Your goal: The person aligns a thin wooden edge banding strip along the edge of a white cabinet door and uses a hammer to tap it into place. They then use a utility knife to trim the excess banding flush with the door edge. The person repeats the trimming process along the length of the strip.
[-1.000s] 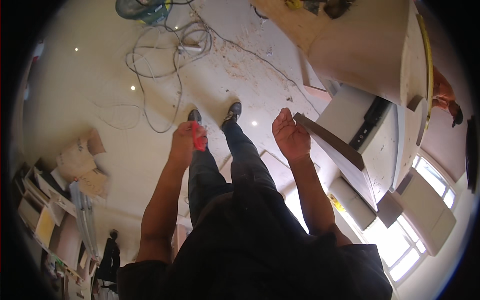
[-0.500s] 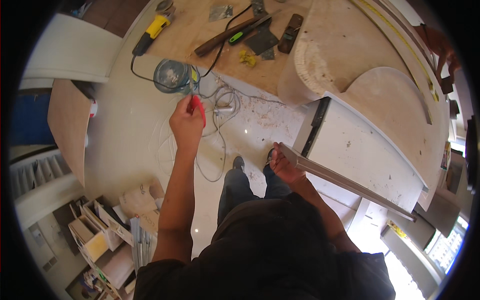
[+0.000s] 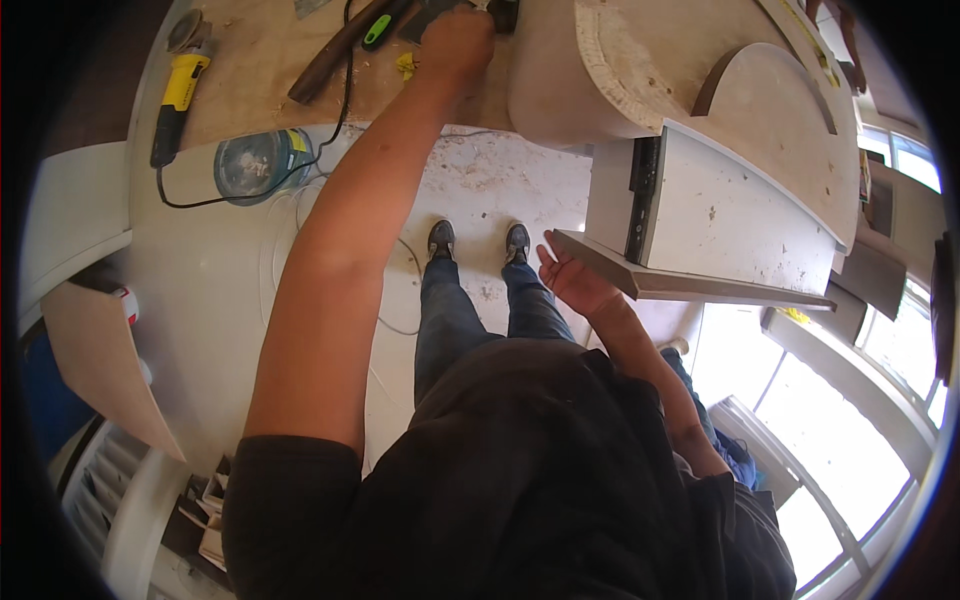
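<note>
My left hand (image 3: 455,40) is stretched out over the wooden workbench (image 3: 250,60) and rests, seen from the back, on dark flat pieces at the top edge. Its fingers are curled; what they grip is hidden. My right hand (image 3: 568,282) holds the near end of a long grey strip (image 3: 700,287), which runs to the right under a white panel (image 3: 725,215). My feet (image 3: 478,242) stand on the pale dusty floor between the two hands.
On the bench lie a yellow angle grinder (image 3: 178,92), a dark wooden bar (image 3: 325,68) and a green-handled tool (image 3: 380,28). A clear plastic tub (image 3: 252,166) and cables lie below. Curved pale boards (image 3: 640,70) fill the top right, a bent sheet (image 3: 100,360) the left, windows the lower right.
My left arm has stretched from above the clear tub to the dark pieces on the bench; the red thing it held is no longer seen. My right hand keeps the strip.
</note>
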`<state>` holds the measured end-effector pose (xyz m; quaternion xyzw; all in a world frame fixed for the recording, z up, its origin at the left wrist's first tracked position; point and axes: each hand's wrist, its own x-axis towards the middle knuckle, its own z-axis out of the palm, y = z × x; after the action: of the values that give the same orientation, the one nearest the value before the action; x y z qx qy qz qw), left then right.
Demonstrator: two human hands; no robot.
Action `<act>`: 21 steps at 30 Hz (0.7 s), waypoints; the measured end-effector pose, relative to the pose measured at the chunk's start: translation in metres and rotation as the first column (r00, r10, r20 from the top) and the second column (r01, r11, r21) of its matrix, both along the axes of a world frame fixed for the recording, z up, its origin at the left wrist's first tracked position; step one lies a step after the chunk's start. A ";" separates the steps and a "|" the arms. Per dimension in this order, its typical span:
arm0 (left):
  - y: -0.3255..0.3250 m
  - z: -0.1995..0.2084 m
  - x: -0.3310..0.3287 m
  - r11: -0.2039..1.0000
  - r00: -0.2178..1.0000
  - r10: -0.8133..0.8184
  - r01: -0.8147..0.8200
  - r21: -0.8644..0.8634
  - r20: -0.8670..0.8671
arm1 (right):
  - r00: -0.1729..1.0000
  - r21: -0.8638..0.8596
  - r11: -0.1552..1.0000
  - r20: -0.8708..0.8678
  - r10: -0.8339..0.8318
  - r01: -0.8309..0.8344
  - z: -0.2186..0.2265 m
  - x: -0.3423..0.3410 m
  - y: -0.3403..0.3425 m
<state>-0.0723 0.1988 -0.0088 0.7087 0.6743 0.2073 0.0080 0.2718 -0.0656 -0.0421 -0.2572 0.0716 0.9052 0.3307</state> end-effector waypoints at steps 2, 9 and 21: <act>0.004 -0.002 -0.003 0.998 0.998 -0.021 0.018 -0.057 -0.055 | 0.995 -0.021 0.997 0.053 -0.079 0.080 0.009 0.000 -0.003; -0.021 0.034 -0.042 0.980 0.998 0.034 -0.043 0.194 0.054 | 0.973 0.031 0.986 0.163 -0.166 0.163 0.033 -0.008 -0.010; 0.040 0.023 -0.119 0.959 0.959 0.278 -0.281 -0.046 -0.065 | 0.979 0.138 0.976 0.091 -0.181 0.167 0.037 -0.019 -0.008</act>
<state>-0.1915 0.2389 0.0140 0.6117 0.7729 0.1674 -0.0214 0.2531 -0.0735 -0.0050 -0.2741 0.0179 0.8611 0.4279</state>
